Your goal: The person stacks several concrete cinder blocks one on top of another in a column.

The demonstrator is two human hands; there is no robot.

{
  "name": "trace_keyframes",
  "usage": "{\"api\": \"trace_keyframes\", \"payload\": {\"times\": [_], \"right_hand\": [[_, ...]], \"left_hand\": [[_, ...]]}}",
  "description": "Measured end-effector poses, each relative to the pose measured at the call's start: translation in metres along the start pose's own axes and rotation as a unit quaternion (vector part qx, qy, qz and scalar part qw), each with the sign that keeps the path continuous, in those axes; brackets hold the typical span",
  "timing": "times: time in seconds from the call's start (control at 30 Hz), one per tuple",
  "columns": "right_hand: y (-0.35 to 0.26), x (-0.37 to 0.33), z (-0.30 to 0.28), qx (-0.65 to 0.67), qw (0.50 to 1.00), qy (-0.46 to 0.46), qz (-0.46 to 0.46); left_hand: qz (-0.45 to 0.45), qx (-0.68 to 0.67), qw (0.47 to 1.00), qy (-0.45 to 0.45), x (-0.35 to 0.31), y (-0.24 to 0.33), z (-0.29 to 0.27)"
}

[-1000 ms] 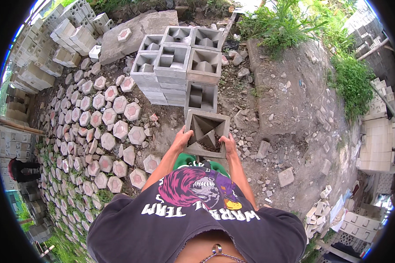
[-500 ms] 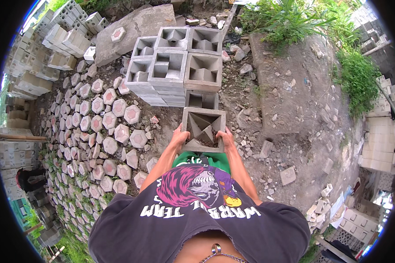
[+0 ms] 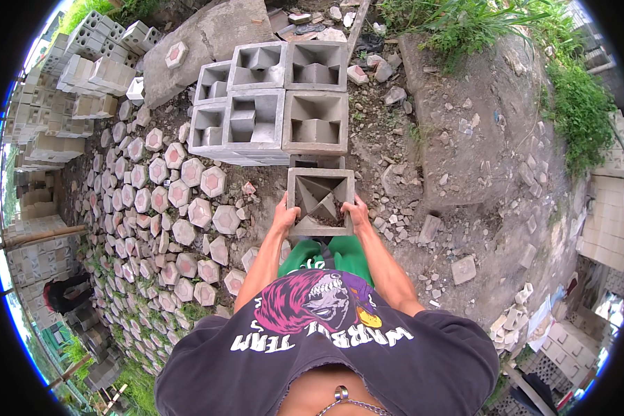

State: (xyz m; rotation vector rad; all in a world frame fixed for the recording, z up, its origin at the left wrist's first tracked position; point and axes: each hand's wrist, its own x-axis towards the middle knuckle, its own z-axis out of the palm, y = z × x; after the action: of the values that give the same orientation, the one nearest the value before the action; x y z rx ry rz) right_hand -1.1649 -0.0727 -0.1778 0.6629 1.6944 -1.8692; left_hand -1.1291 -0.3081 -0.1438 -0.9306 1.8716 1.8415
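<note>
Fingers [image 3: 358, 203] of the left hand [image 3: 284, 215] and right hand [image 3: 358, 214] gripped opposite walls of a grey, square, hollow concrete block [image 3: 317, 195], thumbs over its rim — how far the hidden fingertips curled, I could not tell. That block hung between the hands, in front of the person's bright green legwear [image 3: 352, 258], its open face turned up on angled inner walls. Just beyond, a similar grey block [image 3: 315, 163] was mostly covered; whether the two touched was unclear. Next stood a tidy stack of grey hollow concrete blocks [image 3: 284, 90], six open tops showing — two rows of three. Pale hexagonal pavers with reddish centres [image 3: 179, 193] spread over the ground to the left. Farther off, a person in dark clothing [image 3: 69, 292] bent near the left edge, and pale hollow-block piles [image 3: 93, 76] rose at upper left.
</note>
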Motion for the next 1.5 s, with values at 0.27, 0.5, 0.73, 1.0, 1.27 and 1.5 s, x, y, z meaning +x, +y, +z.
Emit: {"api": "trace_keyframes", "payload": {"times": [0.27, 0.5, 0.73, 1.0, 1.27, 1.5], "right_hand": [[0.003, 0.01, 0.011, 0.026, 0.997, 0.035, -0.057], [-0.008, 0.019, 0.012, -0.002, 0.998, 0.023, -0.053], [0.001, 0.02, 0.01, -0.006, 0.998, -0.017, -0.061], [0.031, -0.005, -0.004, 0.058, 0.988, -0.054, 0.132], [0.014, -0.007, 0.007, 0.257, 0.939, -0.143, 0.179], [0.001, -0.012, 0.011, 0.255, 0.938, -0.144, 0.183]], "left_hand": [[0.006, -0.019, 1.0, 0.017, 0.025, -0.012, -0.001], [-0.015, -0.035, 0.999, 0.011, 0.03, -0.018, 0.002], [-0.009, -0.06, 0.998, -0.008, 0.029, -0.021, -0.001], [-0.092, -0.286, 0.954, -0.004, 0.019, -0.055, -0.007], [-0.21, -0.461, 0.856, -0.1, 0.012, -0.04, 0.003], [-0.239, -0.5, 0.829, -0.074, 0.012, -0.03, 0.0]]}}
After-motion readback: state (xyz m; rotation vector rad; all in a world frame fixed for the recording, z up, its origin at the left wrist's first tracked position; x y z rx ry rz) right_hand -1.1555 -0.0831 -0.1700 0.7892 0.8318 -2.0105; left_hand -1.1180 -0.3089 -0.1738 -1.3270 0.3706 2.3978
